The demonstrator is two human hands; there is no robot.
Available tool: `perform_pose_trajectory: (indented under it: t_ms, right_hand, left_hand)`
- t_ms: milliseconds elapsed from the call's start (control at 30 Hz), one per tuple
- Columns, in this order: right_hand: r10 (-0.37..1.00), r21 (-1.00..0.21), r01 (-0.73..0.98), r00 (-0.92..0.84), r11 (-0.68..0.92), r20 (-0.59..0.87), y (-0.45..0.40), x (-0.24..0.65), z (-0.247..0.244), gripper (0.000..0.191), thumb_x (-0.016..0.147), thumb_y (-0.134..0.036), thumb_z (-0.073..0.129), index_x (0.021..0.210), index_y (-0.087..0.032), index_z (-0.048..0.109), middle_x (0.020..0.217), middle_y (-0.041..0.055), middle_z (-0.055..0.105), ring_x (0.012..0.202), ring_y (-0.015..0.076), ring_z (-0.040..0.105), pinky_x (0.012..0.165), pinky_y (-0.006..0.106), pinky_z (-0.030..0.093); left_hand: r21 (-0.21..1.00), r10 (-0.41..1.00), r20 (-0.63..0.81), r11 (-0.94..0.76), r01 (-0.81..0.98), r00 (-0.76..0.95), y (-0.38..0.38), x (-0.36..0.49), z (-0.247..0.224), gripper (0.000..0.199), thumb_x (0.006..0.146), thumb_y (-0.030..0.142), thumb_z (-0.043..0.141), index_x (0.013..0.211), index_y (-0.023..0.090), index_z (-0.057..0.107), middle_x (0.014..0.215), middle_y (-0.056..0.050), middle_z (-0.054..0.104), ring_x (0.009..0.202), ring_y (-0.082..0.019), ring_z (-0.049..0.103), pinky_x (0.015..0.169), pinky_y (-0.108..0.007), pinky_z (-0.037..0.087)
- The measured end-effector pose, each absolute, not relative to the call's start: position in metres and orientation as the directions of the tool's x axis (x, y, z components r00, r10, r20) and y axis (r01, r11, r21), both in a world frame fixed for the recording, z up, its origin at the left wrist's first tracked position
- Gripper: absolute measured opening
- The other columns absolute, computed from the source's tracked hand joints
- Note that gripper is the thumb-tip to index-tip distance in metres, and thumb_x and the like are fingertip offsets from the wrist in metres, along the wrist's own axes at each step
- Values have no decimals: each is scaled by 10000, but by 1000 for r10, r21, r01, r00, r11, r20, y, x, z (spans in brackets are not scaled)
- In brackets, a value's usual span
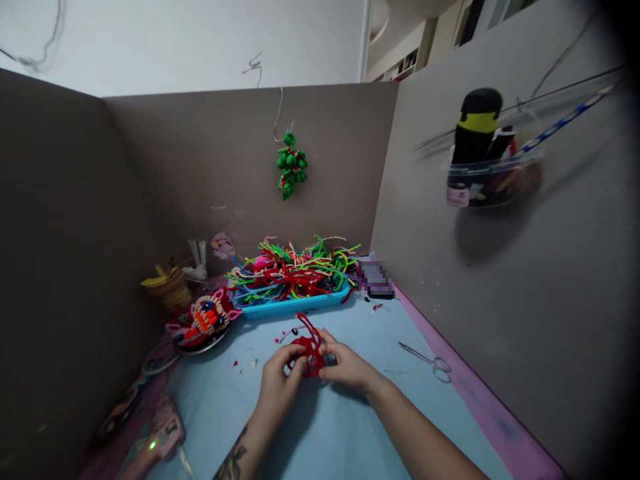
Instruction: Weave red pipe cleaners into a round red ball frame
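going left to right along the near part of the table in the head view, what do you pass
pink glue gun → left hand → red pipe-cleaner piece → right hand → scissors

Two bare hands meet over a light blue table mat, the left hand and right hand both pinching a twisted red pipe-cleaner shape between the fingertips. Behind them a blue tray holds a heap of mixed-colour pipe cleaners, and small scissors lie to the right. A green pipe-cleaner ornament hangs on the grey partition above, and a pink glue gun lies at lower left.
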State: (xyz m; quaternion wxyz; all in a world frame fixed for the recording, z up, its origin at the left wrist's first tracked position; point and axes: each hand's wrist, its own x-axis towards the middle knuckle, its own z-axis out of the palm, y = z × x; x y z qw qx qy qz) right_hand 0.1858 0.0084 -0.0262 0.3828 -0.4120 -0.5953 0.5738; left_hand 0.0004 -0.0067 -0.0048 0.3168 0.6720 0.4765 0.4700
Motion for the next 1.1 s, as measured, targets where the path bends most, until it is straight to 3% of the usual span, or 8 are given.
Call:
perform_pose_trajectory:
  t_ms: [133, 233, 433, 567, 700, 767, 933, 1100]
  right_hand:
    - [940, -998, -67, -339, 19, 41, 7, 180, -31, 158, 615, -257, 779, 701, -172, 678, 1422, 85, 460, 1318, 341, 418, 1123, 498, 219]
    - [942, -993, -115, -332, 20, 58, 5, 176, -28, 209, 624, -312, 796, 689, -158, 671, 1343, 91, 532, 1187, 301, 531, 1077, 467, 310]
    - [954, -988, -128, -277, 86, 119, 2, 171, -14, 262, 616, -384, 824, 702, -166, 706, 1174, 87, 630, 1125, 282, 565, 1050, 438, 355]
    - [956, -985, -133, -256, 114, 145, 4, 170, -13, 321, 637, -424, 824, 853, -197, 757, 1163, 81, 643, 1144, 292, 563, 1067, 446, 347]
    - [971, -986, -151, -217, 65, 98, 6, 169, -22, 341, 620, -474, 826, 776, -180, 753, 1184, 85, 631, 1126, 302, 570, 1051, 457, 369]
    - [971, -983, -173, -219, 57, 95, 6, 169, -25, 366, 637, -484, 814, 832, -181, 752, 1157, 86, 640, 1102, 294, 583, 1030, 452, 391]
    - [952, -946, -323, -294, -15, 85, 3, 166, -25, 471, 674, -443, 800, 1048, -187, 675, 1056, 72, 697, 1058, 265, 620, 986, 447, 431]
    - [950, -920, -381, -309, -92, 33, 1, 162, -20, 507, 563, -291, 847, 1018, -189, 648, 987, 51, 729, 1004, 261, 651, 963, 438, 449]
  left_hand:
    - [812, 895, 420, -443, 380, 148, -7, -1, -6, 153, 812, 225, 575, 872, 180, 709, 860, -75, 741, 799, -207, 682, 734, -323, 538]
    - [795, 885, 439, -464, 391, 156, -7, -1, -6, 143, 815, 226, 578, 864, 184, 706, 845, -72, 740, 780, -205, 680, 718, -320, 540]
    - [824, 901, 412, -431, 367, 134, -8, 1, -4, 133, 804, 236, 600, 859, 194, 715, 851, -74, 743, 784, -213, 683, 718, -321, 540]
    - [856, 920, 383, -388, 342, 87, -8, 2, -4, 131, 788, 247, 617, 849, 193, 720, 849, -75, 742, 791, -221, 684, 734, -331, 540]
    - [888, 938, 342, -342, 308, 55, -8, 2, -4, 137, 772, 252, 624, 846, 187, 719, 844, -75, 744, 784, -225, 687, 731, -334, 543]
    - [903, 947, 318, -318, 288, 50, -8, 2, -5, 143, 769, 257, 626, 850, 182, 717, 843, -76, 746, 780, -226, 690, 728, -337, 545]
    - [927, 961, 274, -271, 258, 26, -7, 2, -6, 160, 760, 280, 641, 852, 170, 711, 856, -83, 749, 795, -234, 691, 748, -351, 546]
    - [920, 956, 293, -290, 263, 30, -8, 4, -5, 163, 758, 272, 636, 856, 172, 719, 845, -79, 747, 783, -230, 688, 731, -341, 546]
